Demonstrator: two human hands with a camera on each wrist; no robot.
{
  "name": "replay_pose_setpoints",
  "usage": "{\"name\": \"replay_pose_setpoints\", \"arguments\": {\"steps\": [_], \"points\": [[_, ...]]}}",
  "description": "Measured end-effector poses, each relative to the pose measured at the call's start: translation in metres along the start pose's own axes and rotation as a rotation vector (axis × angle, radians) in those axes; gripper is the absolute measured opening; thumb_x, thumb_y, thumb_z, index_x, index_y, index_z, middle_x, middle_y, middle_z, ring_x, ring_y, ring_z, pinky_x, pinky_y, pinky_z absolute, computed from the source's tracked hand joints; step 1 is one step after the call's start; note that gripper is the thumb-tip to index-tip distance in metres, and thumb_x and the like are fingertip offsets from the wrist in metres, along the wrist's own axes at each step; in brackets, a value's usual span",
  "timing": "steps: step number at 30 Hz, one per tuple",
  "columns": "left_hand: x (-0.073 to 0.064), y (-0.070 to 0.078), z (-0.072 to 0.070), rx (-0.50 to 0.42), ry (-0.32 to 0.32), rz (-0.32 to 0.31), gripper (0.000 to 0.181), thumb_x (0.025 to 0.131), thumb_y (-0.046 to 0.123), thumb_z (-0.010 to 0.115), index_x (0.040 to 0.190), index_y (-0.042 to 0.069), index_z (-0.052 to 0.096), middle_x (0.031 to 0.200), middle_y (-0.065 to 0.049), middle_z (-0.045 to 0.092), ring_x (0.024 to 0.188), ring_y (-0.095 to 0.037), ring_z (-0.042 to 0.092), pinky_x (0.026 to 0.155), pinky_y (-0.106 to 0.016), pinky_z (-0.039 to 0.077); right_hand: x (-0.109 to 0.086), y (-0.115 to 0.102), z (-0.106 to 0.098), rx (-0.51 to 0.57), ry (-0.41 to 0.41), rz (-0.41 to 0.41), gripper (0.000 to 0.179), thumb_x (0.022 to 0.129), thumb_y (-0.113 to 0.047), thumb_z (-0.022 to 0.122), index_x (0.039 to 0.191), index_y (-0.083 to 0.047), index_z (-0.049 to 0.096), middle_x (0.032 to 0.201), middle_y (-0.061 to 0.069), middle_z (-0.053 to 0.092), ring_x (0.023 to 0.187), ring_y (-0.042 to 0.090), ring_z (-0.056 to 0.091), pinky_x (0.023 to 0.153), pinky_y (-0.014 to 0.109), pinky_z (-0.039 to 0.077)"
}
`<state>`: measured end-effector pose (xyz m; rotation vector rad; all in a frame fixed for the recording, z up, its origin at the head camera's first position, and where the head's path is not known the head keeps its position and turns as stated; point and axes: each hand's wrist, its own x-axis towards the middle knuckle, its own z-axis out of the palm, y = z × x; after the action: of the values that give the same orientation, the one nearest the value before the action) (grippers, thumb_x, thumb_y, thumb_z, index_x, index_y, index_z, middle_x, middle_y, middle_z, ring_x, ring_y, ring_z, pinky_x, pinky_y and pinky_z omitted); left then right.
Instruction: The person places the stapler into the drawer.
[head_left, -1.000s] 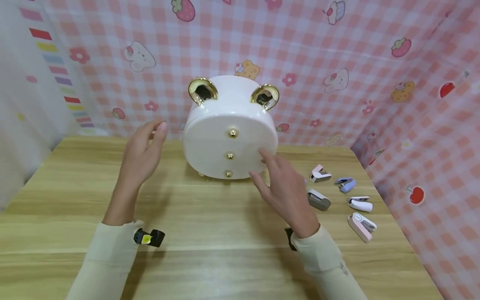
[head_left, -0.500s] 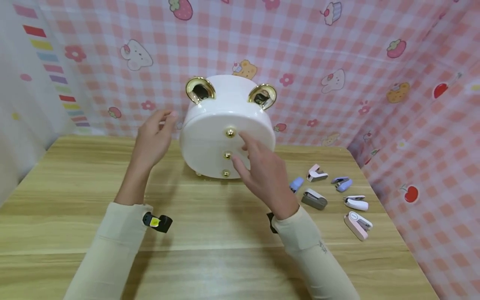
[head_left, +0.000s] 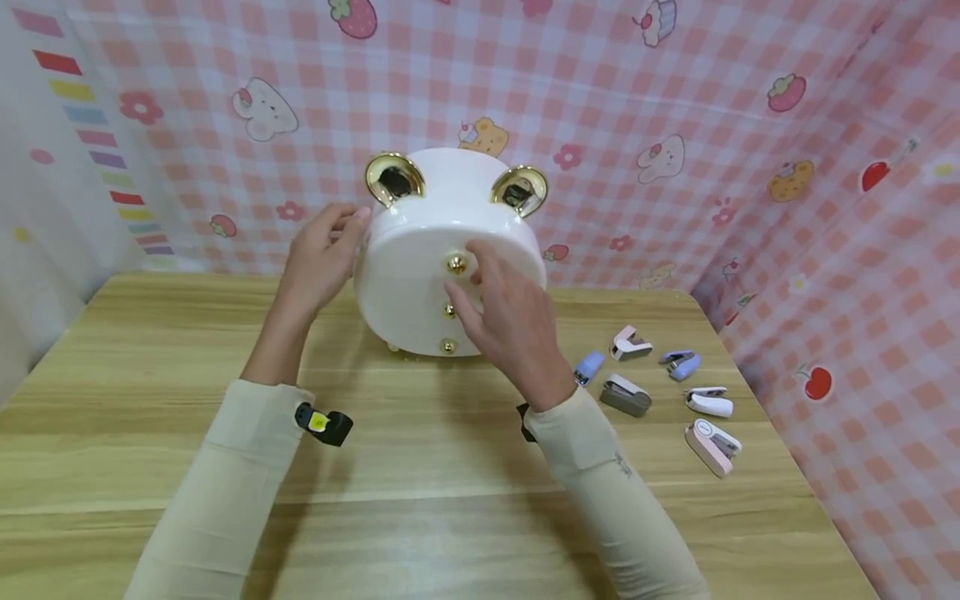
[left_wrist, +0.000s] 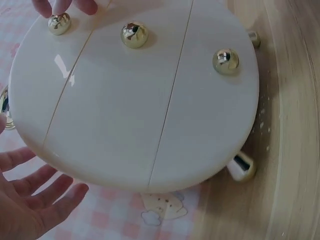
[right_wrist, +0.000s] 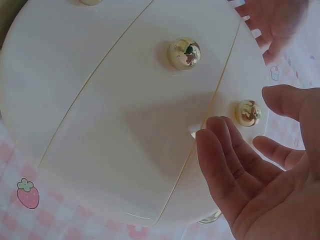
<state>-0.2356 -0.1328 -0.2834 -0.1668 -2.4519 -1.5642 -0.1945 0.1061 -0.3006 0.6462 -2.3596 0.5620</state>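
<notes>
A white, rounded storage box [head_left: 405, 292] with gold ears stands at the back of the table. Two seams divide its front into three sections, each with a round gold knob. My right hand [head_left: 513, 321] is in front of it, thumb and fingers spread about the top knob [right_wrist: 248, 113]. In the right wrist view a gap shows between the fingertips and that knob. At the box's upper left side is my left hand [head_left: 322, 254], its fingers [left_wrist: 55, 197] loosely extended along the rounded edge and holding nothing. The middle knob [left_wrist: 134, 34] sits below the top one.
Several small staplers lie on the table to the right, among them a grey-and-white one [head_left: 626, 395], a pink-and-white one [head_left: 712, 447] and a white one [head_left: 708, 402]. A blue item [head_left: 588, 367] lies near my right wrist. Pink checked cloth [head_left: 585, 75] hangs behind the box.
My right hand has moved left and up across the box's front to the top knob. My left hand has moved right and up to the box's side. The view has shifted slightly.
</notes>
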Motion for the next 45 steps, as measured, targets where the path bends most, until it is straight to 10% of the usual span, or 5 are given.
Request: {"name": "replay_pose_setpoints", "arguments": {"steps": [45], "points": [[0.008, -0.004, 0.003, 0.042, -0.023, 0.02, 0.06, 0.101, 0.053, 0.053, 0.136, 0.005, 0.06, 0.136, -0.018, 0.058, 0.124, -0.037, 0.054, 0.103, -0.056, 0.045, -0.001, -0.012, -0.004, 0.008, 0.071, -0.146, 0.01, 0.095, -0.011, 0.066, 0.093, -0.005, 0.059, 0.08, 0.006, 0.067, 0.066, 0.017, 0.063, 0.052, 0.028, 0.05]]}}
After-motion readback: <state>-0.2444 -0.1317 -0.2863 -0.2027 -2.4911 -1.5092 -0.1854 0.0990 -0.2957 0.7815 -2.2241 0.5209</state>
